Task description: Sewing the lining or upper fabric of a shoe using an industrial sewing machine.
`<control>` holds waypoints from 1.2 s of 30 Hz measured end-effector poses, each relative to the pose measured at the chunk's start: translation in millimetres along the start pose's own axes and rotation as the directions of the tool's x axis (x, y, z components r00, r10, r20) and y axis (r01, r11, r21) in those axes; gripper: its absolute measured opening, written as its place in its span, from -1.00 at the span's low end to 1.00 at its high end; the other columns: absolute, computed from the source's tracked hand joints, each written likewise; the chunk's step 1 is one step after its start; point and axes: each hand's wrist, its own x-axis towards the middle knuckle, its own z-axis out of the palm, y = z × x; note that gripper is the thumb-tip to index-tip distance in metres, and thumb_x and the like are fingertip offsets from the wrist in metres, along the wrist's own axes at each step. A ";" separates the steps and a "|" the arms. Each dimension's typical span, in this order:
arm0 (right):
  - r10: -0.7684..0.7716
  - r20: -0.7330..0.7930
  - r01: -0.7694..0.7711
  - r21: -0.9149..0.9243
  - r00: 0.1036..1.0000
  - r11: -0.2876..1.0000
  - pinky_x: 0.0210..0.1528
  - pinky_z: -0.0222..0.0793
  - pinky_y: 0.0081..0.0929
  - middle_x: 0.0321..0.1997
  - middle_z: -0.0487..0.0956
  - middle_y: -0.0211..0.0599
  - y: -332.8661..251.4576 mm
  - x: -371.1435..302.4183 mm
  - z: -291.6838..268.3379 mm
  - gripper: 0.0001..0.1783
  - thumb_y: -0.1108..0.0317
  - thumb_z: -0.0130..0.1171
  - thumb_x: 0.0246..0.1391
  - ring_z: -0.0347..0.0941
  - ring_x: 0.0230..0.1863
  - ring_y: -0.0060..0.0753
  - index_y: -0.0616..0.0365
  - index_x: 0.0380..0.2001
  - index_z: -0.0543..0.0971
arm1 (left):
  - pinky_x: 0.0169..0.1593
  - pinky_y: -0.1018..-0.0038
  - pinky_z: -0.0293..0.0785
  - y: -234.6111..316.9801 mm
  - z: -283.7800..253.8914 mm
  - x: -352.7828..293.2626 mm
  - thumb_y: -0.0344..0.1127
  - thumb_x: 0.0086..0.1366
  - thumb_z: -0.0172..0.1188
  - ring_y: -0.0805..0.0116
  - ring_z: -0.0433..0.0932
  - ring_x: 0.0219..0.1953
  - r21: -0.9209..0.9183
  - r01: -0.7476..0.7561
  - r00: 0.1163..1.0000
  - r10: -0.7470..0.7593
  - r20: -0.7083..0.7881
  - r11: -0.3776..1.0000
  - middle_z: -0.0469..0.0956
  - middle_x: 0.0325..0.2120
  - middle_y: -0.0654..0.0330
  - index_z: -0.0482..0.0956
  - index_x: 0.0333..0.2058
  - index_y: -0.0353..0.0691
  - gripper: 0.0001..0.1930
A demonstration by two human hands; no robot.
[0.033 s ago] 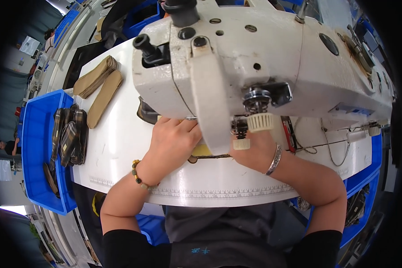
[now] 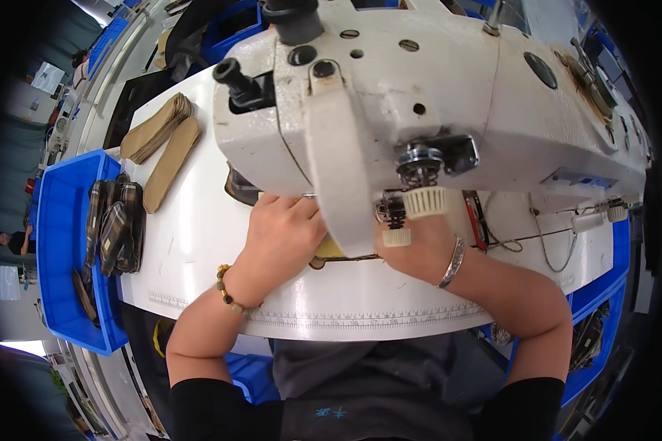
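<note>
In front of me stands a white sewing machine (image 2: pixel 390 103), whose head overhangs my hands. Under its left end my left hand (image 2: pixel 283 231) is bent with fingers together, holding a yellow piece with a dark edge (image 2: pixel 342 252), seemingly of fabric. Its fingertips are hidden by the machine. My right hand (image 2: pixel 423 253) is at the right end of that piece, and the machine's tension knobs (image 2: pixel 425 201) cover most of its fingers. A dark-rimmed part (image 2: pixel 241 185) shows beyond my left hand; I cannot tell whether it belongs to the same piece.
Tan sole-shaped pieces (image 2: pixel 171 154) lie on the white table (image 2: pixel 191 242) at left. A blue bin (image 2: pixel 55 242) with plaid fabric items (image 2: pixel 118 228) stands beside it. A red-and-black tool (image 2: pixel 476 220) and loose cord (image 2: pixel 559 257) lie right of my right hand.
The machine head appears slightly further left in the picture. Both hands stay almost where they were, at the yellow piece.
</note>
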 end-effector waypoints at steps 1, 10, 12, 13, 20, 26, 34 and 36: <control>0.038 0.030 -0.037 -0.016 0.999 0.999 -0.50 0.44 -0.25 -0.65 0.50 -0.23 -1.0 0.2 -2.0 -0.86 0.31 0.25 -0.20 0.51 -0.59 -0.13 0.09 -0.68 0.55 | -0.21 0.44 0.48 0.0 1.6 1.1 -0.32 -0.04 0.27 0.33 0.60 -0.35 -0.002 -0.012 1.000 0.012 0.005 1.000 0.64 -0.40 0.30 0.69 -0.32 -0.13 -0.77; -0.164 0.158 0.192 -0.178 0.974 0.965 -0.52 0.44 -0.29 -0.61 0.52 -0.27 -10.5 -1.3 -11.8 -0.85 0.36 0.22 -0.12 0.53 -0.59 -0.25 0.19 -0.64 0.60 | -0.31 0.30 0.49 -11.4 10.7 -4.1 -0.57 -0.11 0.36 0.18 0.58 -0.40 -0.350 0.061 0.988 -0.106 -0.113 0.935 0.58 -0.48 0.15 0.63 -0.41 -0.25 -0.79; -0.157 0.125 0.180 -0.192 0.980 0.965 -0.54 0.42 -0.31 -0.61 0.52 -0.29 -11.6 -2.3 -8.8 -0.87 0.37 0.20 -0.09 0.53 -0.58 -0.28 0.20 -0.59 0.61 | -0.31 0.30 0.49 -8.5 5.0 -2.1 -0.54 -0.08 0.37 0.17 0.58 -0.41 -0.302 0.060 0.990 -0.096 -0.105 0.951 0.59 -0.48 0.15 0.63 -0.39 -0.25 -0.79; -0.158 0.095 0.174 -0.204 0.983 0.963 -0.56 0.41 -0.32 -0.61 0.52 -0.32 -11.8 -2.8 -7.7 -0.87 0.38 0.18 -0.06 0.53 -0.58 -0.31 0.21 -0.54 0.62 | -0.32 0.31 0.48 -6.9 3.1 -1.9 -0.52 -0.06 0.38 0.16 0.58 -0.41 -0.252 0.066 0.991 -0.094 -0.099 0.965 0.59 -0.47 0.15 0.64 -0.38 -0.24 -0.80; -0.136 0.121 0.152 -0.136 0.983 0.979 -0.60 0.38 -0.35 -0.64 0.50 -0.30 -13.5 -0.1 -13.9 -0.80 0.41 0.16 -0.06 0.53 -0.61 -0.31 0.33 -0.38 0.59 | -0.54 0.44 0.35 -9.8 5.9 -3.6 -0.10 -0.06 0.39 0.44 0.50 -0.61 0.076 -0.141 0.974 0.152 -0.170 0.987 0.65 -0.40 0.37 0.70 -0.17 -0.07 -0.58; -0.152 0.083 0.161 -0.120 0.985 0.980 -0.59 0.39 -0.33 -0.65 0.48 -0.25 -13.4 0.1 -11.7 -0.79 0.39 0.18 -0.16 0.53 -0.62 -0.28 0.34 -0.44 0.56 | -0.40 0.47 0.37 1.5 -0.6 -1.4 -0.06 -0.11 0.39 0.44 0.57 -0.46 0.075 -0.114 0.985 0.122 -0.120 0.991 0.63 -0.21 0.35 0.68 -0.10 -0.08 -0.48; -0.147 0.061 0.155 -0.154 0.987 0.976 -0.59 0.40 -0.33 -0.66 0.47 -0.25 -16.9 -0.2 -16.5 -0.81 0.40 0.16 -0.15 0.53 -0.62 -0.28 0.33 -0.47 0.56 | -0.43 0.42 0.38 3.0 6.0 2.1 -0.34 -0.05 0.34 0.44 0.51 -0.41 0.071 -0.011 0.995 0.018 -0.099 0.997 0.48 -0.47 0.39 0.64 -0.44 -0.01 -0.86; -0.163 0.060 0.171 -0.167 0.985 0.971 -0.59 0.40 -0.34 -0.66 0.48 -0.25 -16.4 -0.9 -18.7 -0.81 0.40 0.16 -0.15 0.53 -0.63 -0.30 0.34 -0.47 0.57 | -0.42 0.41 0.39 2.6 10.0 1.7 -0.32 -0.03 0.35 0.44 0.50 -0.41 0.096 0.007 0.997 0.001 -0.080 0.995 0.47 -0.48 0.40 0.63 -0.45 0.00 -0.88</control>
